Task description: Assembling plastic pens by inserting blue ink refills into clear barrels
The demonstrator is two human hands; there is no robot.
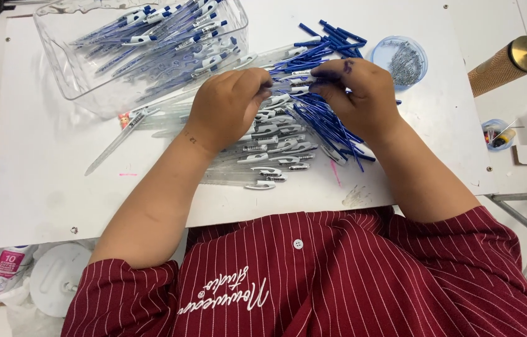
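White board (58, 175) carries, top left, a clear plastic bin (58, 81) of assembled blue pens, and at centre a spread of clear pen barrels (273, 153) with loose blue refills (329, 128) to their right, long axes slanting toward the upper left. Left hand (229, 106) and right hand (357, 93) meet fingertip to fingertip directly over the spread, fingers pinched together on a small pen part (291, 75) between them. Both are equally near; whether either grip is firm cannot be told.
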